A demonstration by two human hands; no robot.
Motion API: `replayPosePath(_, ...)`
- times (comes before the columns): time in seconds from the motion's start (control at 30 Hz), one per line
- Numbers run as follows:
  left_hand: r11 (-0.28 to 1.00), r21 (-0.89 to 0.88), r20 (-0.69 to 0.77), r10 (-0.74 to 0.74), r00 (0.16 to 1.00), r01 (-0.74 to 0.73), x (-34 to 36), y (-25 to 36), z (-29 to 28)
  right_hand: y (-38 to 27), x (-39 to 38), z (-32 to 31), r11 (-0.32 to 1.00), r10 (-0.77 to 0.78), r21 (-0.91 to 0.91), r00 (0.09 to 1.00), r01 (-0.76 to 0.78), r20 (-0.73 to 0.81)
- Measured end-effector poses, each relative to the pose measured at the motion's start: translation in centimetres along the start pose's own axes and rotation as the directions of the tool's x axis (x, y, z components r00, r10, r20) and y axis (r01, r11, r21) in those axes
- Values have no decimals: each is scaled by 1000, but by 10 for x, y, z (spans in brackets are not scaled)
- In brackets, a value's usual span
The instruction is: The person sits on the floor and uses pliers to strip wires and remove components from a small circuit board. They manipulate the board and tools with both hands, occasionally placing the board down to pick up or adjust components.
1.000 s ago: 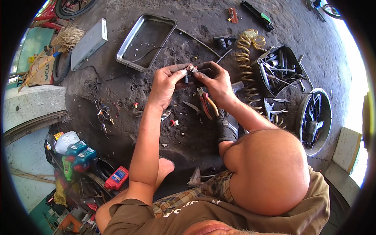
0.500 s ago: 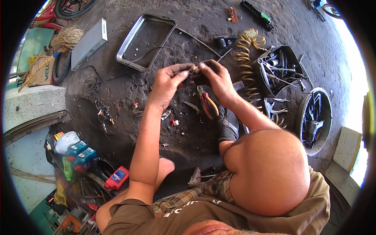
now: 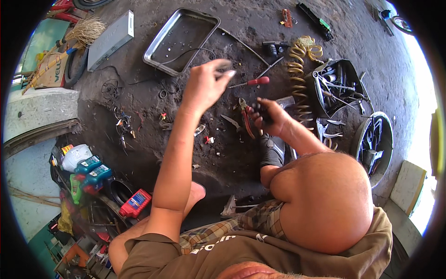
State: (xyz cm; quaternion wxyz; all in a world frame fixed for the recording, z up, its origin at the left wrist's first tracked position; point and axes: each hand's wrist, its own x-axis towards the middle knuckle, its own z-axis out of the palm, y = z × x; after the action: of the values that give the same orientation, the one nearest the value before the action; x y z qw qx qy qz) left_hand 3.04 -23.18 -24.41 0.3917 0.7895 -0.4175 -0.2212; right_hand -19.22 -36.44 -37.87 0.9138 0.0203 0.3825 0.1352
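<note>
My left hand (image 3: 209, 86) is raised near the tray's lower right corner, fingers curled toward the thumb. Motion blurs its fingertips, so whatever they pinch cannot be made out. My right hand (image 3: 274, 117) is lower down, its darkened fingers bent beside the handles of the red-handled pliers (image 3: 245, 117) and its thumb held apart. Those fingers partly cover the pliers, which lie on the dark ground. Between and above my hands lies a red-handled screwdriver (image 3: 258, 81). Left of the pliers is a knife-like metal blade (image 3: 231, 122).
A metal tray (image 3: 147, 52) with small bits stands ahead. To the right are a coiled yellow hose (image 3: 296, 69), a black bin of tools (image 3: 320, 104) and a round tub (image 3: 386, 135). Bottles, including a red one (image 3: 135, 203), stand at lower left.
My hands have parted from around a small object. The left has gone up, the right down and rightward to the pliers. The screwdriver now shows on the ground.
</note>
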Motion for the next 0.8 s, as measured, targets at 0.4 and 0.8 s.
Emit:
replayPosePath(0.4,847,297,-78,-440,895,442,-53,-173,-42,-163,-12,6,670,-727,-530,603,520,-328)
replayPosePath(0.8,837,276,-148,-449,881,473,-60,-195,-55,-251,-4,-1,301,-952,-672,249,677,-176)
